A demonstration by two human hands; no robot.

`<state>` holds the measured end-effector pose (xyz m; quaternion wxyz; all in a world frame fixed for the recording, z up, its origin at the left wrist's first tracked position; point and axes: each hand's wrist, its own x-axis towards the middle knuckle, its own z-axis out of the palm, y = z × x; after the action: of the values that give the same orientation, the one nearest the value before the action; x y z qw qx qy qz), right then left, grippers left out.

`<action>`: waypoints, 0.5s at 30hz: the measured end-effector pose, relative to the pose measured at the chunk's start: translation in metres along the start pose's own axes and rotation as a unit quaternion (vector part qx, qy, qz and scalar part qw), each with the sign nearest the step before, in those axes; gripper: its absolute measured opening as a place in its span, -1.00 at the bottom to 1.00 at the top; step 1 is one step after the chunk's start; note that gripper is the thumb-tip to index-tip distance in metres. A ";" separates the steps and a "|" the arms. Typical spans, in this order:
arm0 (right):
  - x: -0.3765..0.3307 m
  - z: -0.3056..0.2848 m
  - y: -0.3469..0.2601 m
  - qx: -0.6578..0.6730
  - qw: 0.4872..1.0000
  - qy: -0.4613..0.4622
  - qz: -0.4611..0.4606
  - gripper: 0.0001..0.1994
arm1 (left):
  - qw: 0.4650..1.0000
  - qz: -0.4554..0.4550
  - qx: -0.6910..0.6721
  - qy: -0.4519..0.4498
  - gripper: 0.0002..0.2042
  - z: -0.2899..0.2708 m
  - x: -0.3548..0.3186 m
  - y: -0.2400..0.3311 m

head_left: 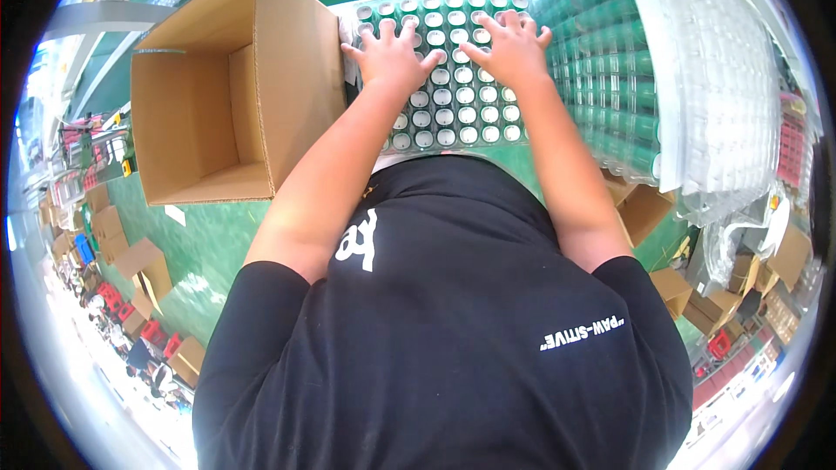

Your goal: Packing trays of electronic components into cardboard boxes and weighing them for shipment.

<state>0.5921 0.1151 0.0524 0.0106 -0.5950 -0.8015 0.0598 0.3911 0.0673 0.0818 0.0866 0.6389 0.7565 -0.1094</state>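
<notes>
Left hand (389, 57) and right hand (512, 48) spread flat on tray of green cells (453, 113), gripping nothing, open cardboard box (209, 87) just left of tray

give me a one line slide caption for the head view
Both hands, left hand and right hand, press flat on a tray of green cylinders beside an open cardboard box.

Both bare forearms reach forward; the left hand (389, 57) and the right hand (511, 50) lie palm down, fingers spread, thumbs nearly meeting.
</notes>
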 end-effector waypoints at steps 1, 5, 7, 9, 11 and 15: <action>0.003 -0.003 0.001 0.001 1.000 -0.002 0.000 -0.32 | 1.000 -0.003 -0.008 -0.012 -0.15 -0.001 0.001 -0.001; 0.007 -0.004 -0.002 0.024 0.999 -0.035 0.005 -0.29 | 1.000 0.014 -0.007 -0.006 -0.14 0.005 0.004 -0.007; 0.007 -0.001 -0.005 0.026 0.999 -0.025 0.009 -0.29 | 0.999 0.015 -0.035 0.015 -0.13 0.011 0.005 -0.009; 0.005 0.001 -0.010 0.022 0.999 -0.015 0.031 -0.26 | 0.999 0.014 -0.034 0.021 -0.13 0.015 0.005 -0.009; 0.003 0.014 -0.013 0.020 0.999 0.012 0.030 -0.25 | 0.999 0.013 -0.032 0.027 -0.12 0.022 0.006 -0.011; 0.007 0.024 -0.014 0.019 0.999 0.036 0.033 -0.21 | 0.998 -0.005 -0.053 0.045 -0.13 0.029 0.009 -0.013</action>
<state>0.5742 0.1153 0.0293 0.0489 -0.6225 -0.7792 0.0537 0.3769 0.0661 0.0525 0.0858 0.6340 0.7675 -0.0412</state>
